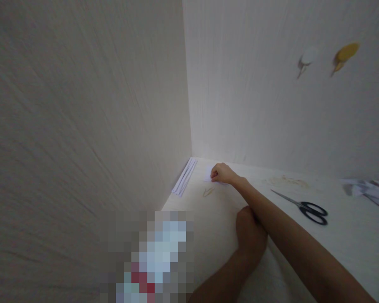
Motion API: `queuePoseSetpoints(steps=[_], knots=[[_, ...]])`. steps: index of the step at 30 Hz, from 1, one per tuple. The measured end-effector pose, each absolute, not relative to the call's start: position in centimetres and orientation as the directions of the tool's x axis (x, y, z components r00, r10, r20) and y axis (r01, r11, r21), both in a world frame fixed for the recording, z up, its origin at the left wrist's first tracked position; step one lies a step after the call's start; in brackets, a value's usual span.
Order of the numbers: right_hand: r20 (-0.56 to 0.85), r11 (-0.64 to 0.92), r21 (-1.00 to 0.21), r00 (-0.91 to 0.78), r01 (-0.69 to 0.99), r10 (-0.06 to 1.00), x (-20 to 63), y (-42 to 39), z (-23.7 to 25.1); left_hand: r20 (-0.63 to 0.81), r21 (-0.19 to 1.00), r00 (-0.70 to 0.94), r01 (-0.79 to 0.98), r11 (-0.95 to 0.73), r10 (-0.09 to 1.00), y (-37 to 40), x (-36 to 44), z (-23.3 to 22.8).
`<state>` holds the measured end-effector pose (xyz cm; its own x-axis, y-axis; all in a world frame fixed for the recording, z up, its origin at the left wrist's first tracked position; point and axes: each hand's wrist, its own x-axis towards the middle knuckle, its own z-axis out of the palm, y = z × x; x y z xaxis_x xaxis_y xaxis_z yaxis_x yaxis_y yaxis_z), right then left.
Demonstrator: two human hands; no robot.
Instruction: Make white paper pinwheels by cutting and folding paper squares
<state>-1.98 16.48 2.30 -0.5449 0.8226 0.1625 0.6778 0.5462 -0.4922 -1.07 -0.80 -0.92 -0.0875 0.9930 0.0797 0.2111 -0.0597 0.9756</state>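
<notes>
Head view: the right hand (222, 173) rests, fingers curled, pinching a small white paper (208, 173) beneath it.

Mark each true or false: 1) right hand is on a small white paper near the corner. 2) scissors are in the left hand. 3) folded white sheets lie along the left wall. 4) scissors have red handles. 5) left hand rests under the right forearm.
1) True: the right hand is closed on a small white paper near the corner.
2) False: the scissors lie on the table, apart from both hands.
3) True: the folded white sheets lie along the left wall.
4) False: the handles are black.
5) True: the left hand sits under the right forearm, fingers hidden.
</notes>
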Motion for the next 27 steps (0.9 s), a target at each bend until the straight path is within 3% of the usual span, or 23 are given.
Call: queuePoseSetpoints(steps=[3,7,9,12,13,15,20,27], knots=[[0.169,0.496,-0.612,-0.511,0.616,0.843,-1.9,16.4,2.2,0.069,0.985,-0.126,0.168,-0.047,0.990,-0.9,-1.0,-0.8],[0.192,0.361,-0.808,-0.370,0.466,0.909,-0.4,16.6,2.1,0.035,0.992,-0.333,0.127,0.007,0.942,0.4,-2.1,1.9],[0.204,0.268,-0.889,-0.202,0.370,0.958,1.2,16.8,1.8,0.185,0.967,-0.366,0.234,-0.102,0.912,2.3,-3.6,4.1],[0.112,0.115,-0.974,-0.028,0.193,0.993,3.8,16.9,0.9,0.398,0.806,-0.147,0.527,-0.268,0.906,6.4,-6.8,7.1],[0.066,0.067,-0.989,-0.009,0.133,0.998,4.5,16.8,0.6,0.393,0.739,-0.045,0.609,-0.287,0.918,7.9,-7.9,7.7],[-0.021,-0.021,-1.000,-0.005,0.022,1.000,5.4,16.6,0.0,0.231,0.661,0.053,0.724,-0.197,0.971,10.9,-9.8,8.0],[-0.177,-0.190,-0.968,-0.090,-0.167,0.980,5.7,16.0,0.0,0.087,0.634,0.138,0.756,-0.161,0.987,15.5,-12.0,5.3],[-0.293,-0.354,-0.895,-0.240,-0.271,0.925,4.2,15.3,1.1,-0.011,0.652,0.260,0.734,-0.191,0.965,16.9,-12.2,2.5]])
